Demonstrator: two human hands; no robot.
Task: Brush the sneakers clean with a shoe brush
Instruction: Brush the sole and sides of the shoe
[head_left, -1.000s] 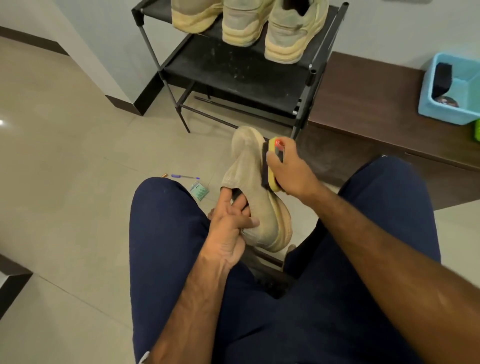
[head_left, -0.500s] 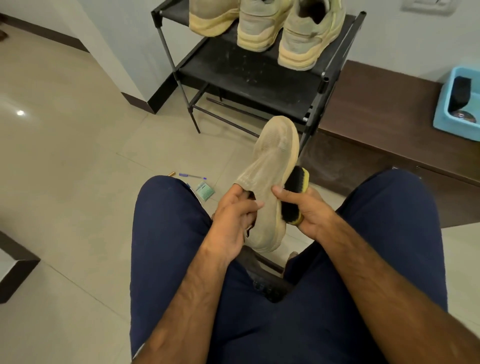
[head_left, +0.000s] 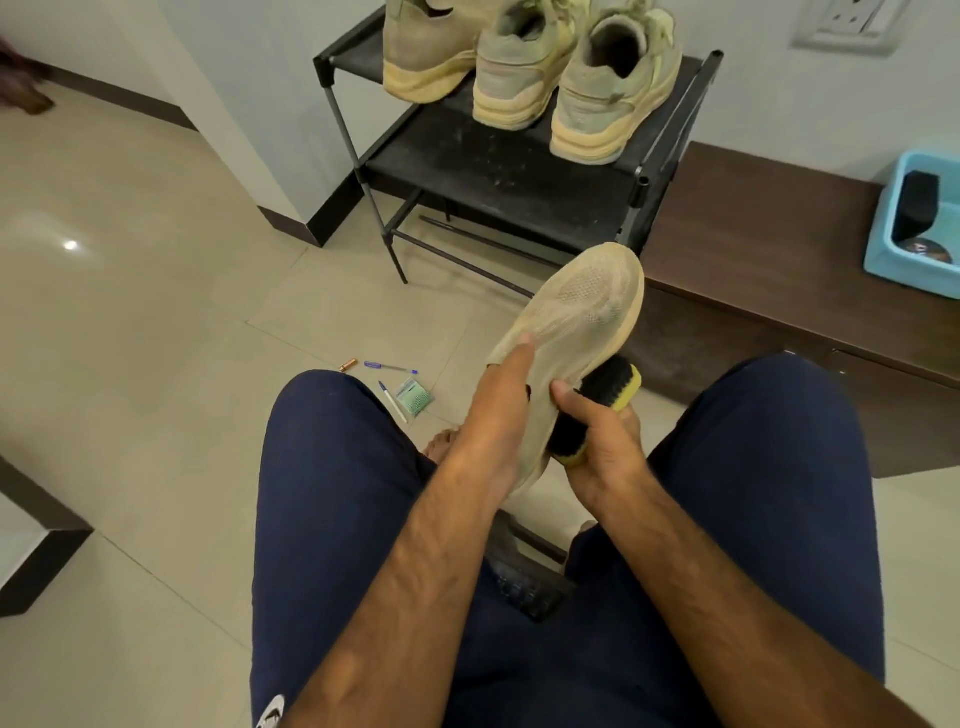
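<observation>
A seated person, seen from above, holds a beige sneaker (head_left: 582, 306) over the gap between the knees, with its toe pointing up and away toward a black rack (head_left: 498, 171). The left hand (head_left: 488, 415) grips the sneaker around its opening, and its forefinger is now stretched along the upper, where a second ago it was curled. The right hand (head_left: 597, 452) is closed around a black-and-yellow brush (head_left: 597, 402), bristles pressed to the sneaker's right side. A second ago the brush sat high, near the toe. It has since swept down toward the heel. That looks like one full stroke along this side, so brushing is well under way, while three other sneakers (head_left: 613, 98) wait on the rack.
</observation>
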